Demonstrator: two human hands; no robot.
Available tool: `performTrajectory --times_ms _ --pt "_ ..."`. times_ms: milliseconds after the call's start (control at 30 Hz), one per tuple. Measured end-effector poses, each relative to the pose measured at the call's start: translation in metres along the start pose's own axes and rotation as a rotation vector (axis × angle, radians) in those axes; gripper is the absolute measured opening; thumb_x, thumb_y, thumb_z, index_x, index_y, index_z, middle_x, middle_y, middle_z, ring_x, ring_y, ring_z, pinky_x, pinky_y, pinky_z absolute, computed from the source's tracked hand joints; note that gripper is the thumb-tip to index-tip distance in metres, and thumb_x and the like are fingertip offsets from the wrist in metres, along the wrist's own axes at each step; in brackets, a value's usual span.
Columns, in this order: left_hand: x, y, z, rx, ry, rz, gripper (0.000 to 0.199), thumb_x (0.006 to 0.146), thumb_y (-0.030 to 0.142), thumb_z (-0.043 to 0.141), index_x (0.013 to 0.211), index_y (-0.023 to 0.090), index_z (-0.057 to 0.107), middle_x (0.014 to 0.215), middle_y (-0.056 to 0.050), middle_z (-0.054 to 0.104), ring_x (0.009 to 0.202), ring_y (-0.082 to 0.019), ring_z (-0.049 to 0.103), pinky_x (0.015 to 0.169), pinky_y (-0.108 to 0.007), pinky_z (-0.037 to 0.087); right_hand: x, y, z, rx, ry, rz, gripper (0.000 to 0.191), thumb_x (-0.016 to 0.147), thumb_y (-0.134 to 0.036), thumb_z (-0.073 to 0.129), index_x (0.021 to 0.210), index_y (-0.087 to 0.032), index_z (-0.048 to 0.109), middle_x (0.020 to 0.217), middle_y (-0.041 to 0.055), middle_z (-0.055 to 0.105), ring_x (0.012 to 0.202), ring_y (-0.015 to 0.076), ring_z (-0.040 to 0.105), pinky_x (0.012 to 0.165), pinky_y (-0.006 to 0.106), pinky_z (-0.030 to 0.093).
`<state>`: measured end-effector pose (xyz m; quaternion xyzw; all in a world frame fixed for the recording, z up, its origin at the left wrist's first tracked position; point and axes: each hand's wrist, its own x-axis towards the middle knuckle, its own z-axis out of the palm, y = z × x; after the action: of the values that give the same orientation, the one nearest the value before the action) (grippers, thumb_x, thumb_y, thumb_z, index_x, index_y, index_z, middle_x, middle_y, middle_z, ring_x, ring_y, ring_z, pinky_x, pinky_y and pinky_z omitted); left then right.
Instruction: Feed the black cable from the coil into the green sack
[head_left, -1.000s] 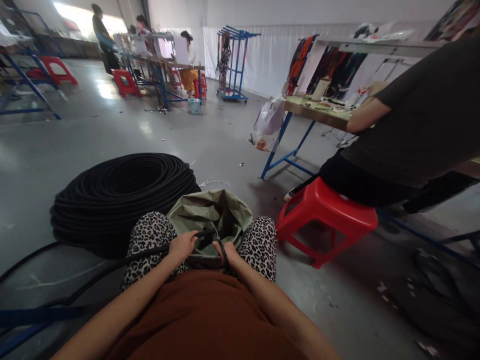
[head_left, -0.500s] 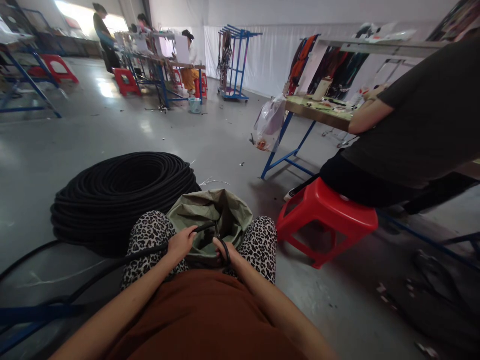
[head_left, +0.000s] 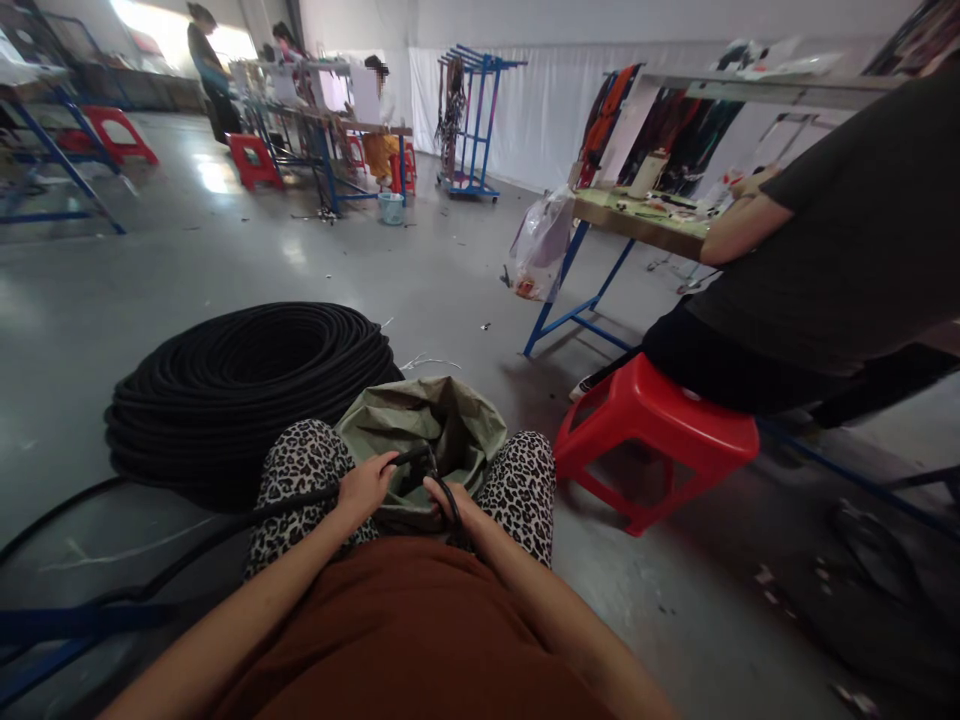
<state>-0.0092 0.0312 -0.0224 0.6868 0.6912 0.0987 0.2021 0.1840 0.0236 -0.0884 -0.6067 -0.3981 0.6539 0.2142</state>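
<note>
My left hand is closed around a thick black cord, whose front end sticks out past my fingers over an open green-grey sack. In my right hand is a pair of scissors with black loop handles. The blades are at the front end of the cord; whether they are open or closed on it I cannot tell. The sack stands between my knees, with dark contents only partly visible. Behind my left knee lies a large coil of black cord on the floor.
A co-worker in a dark shirt sits on a red stool at the right, at a workbench with a plastic bag hanging from it. A blue bar is at lower left. Several people work at tables farther back, near a blue rack.
Almost nothing differs. Both hands keep their hold at the cord's end, with the scissors there; the whole view has shifted slightly.
</note>
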Motion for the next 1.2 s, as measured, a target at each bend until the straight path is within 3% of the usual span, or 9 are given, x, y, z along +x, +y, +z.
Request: performTrajectory --times_ms 200,700,933,1200 --pt "-0.001 0.001 0.000 0.000 0.018 0.003 0.040 0.094 0.029 0.043 0.130 0.026 0.062 0.131 -0.004 0.067 0.114 -0.020 0.065 0.095 -0.030 0.050 -0.001 -0.001 0.001 -0.011 -0.007 0.036 0.039 0.094 -0.048 0.056 0.075 -0.013 0.059 0.054 -0.0012 0.054 0.043 0.0096 0.050 0.045 0.020 0.041" --pt "-0.003 0.001 -0.002 0.042 -0.064 0.031 0.041 0.095 0.028 0.042 0.131 0.028 0.061 0.129 -0.003 0.068 0.113 -0.018 0.064 0.092 -0.027 0.048 0.010 0.007 0.002 -0.048 0.009 0.035 0.039 0.093 -0.049 0.057 0.077 -0.014 0.060 0.052 -0.0015 0.052 0.043 0.0099 0.049 0.045 0.019 0.040" --pt "-0.003 0.001 -0.002 0.048 -0.092 0.026 0.042 0.095 0.029 0.040 0.132 0.027 0.060 0.131 -0.003 0.067 0.115 -0.020 0.064 0.093 -0.029 0.047 0.003 0.004 0.002 -0.150 0.082 -0.009 0.046 0.092 -0.053 0.056 0.068 -0.014 0.060 0.051 -0.0009 0.050 0.043 0.0108 0.048 0.044 0.020 0.041" --pt "-0.002 0.005 0.000 0.064 -0.115 0.016 0.043 0.095 0.030 0.040 0.133 0.025 0.059 0.131 -0.005 0.067 0.116 -0.022 0.064 0.095 -0.032 0.048 -0.003 -0.002 0.000 -0.408 0.147 -0.119 0.050 0.095 -0.049 0.053 0.069 -0.009 0.069 0.063 0.0068 0.063 0.061 0.0150 0.061 0.053 0.020 0.040"
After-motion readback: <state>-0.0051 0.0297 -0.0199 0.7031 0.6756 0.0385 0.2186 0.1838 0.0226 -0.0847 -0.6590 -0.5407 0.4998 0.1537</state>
